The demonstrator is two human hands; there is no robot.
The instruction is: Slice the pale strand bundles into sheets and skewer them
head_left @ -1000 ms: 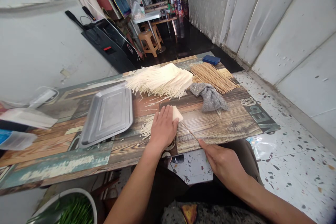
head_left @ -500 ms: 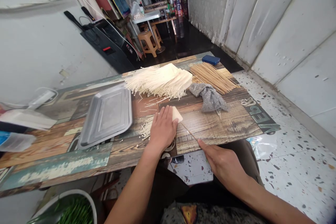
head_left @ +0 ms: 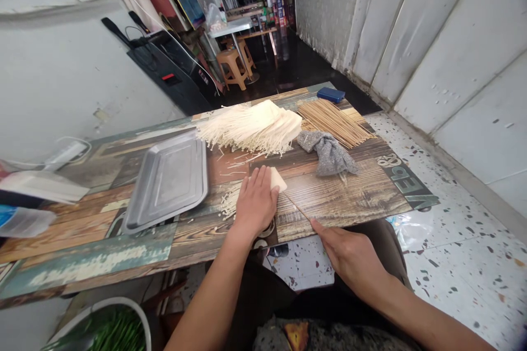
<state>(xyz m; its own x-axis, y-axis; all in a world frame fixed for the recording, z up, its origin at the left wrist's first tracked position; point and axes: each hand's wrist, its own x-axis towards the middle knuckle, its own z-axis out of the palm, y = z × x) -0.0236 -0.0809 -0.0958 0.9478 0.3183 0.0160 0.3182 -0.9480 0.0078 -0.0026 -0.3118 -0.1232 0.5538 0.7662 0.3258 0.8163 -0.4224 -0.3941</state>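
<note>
My left hand [head_left: 256, 200] lies flat over a small bunch of enoki mushrooms [head_left: 278, 180], its fingers stretched out. The pale cut base shows to the right of the fingers, and thin stems with small caps spread out on the left. The middle of the bunch is hidden under the palm. At the table's front edge my right hand [head_left: 349, 247] pinches the near end of a thin bamboo skewer [head_left: 298, 207]. The skewer's far end meets the base of the bunch; its tip is out of sight. Behind lies a large pile of enoki [head_left: 255, 126].
A grey metal tray [head_left: 167, 178] sits on the wood-patterned table [head_left: 197, 238]. A grey cloth [head_left: 329, 152], a heap of bamboo skewers [head_left: 335, 120] and a blue box [head_left: 330, 94] lie to the right. Below the front edge, a bowl [head_left: 142, 312] holds green vegetables.
</note>
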